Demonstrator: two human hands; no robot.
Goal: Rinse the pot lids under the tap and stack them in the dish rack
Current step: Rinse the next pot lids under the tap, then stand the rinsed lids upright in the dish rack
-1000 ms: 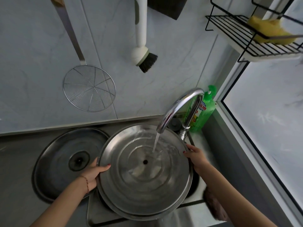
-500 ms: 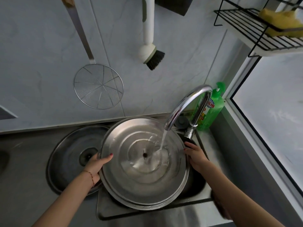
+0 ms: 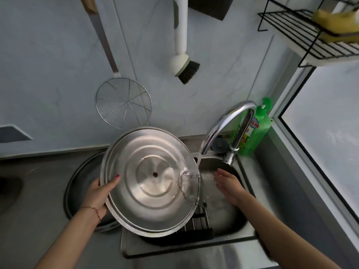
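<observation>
A large steel pot lid [image 3: 149, 181] is held underside up and tilted over the sink's left side. My left hand [image 3: 98, 193] grips its left rim, thumb inside. Water from the chrome tap [image 3: 227, 125] runs onto the lid's right edge. My right hand [image 3: 228, 182] hovers over the sink basin [image 3: 225, 214] with fingers spread, apart from the lid. A second steel lid [image 3: 81, 189] lies flat on the counter to the left, partly hidden behind the held one. A dark rack [image 3: 196, 226] shows in the sink under the lid.
A green soap bottle [image 3: 256, 129] stands behind the tap. A wire skimmer [image 3: 123, 103] and a dish brush [image 3: 184, 63] hang on the wall. A black wire shelf [image 3: 310, 35] with a yellow sponge sits top right. The window frame runs along the right.
My right hand has let go of the lid's right rim and opened over the basin. The lid has shifted left and tilted, so the stream now hits its right edge.
</observation>
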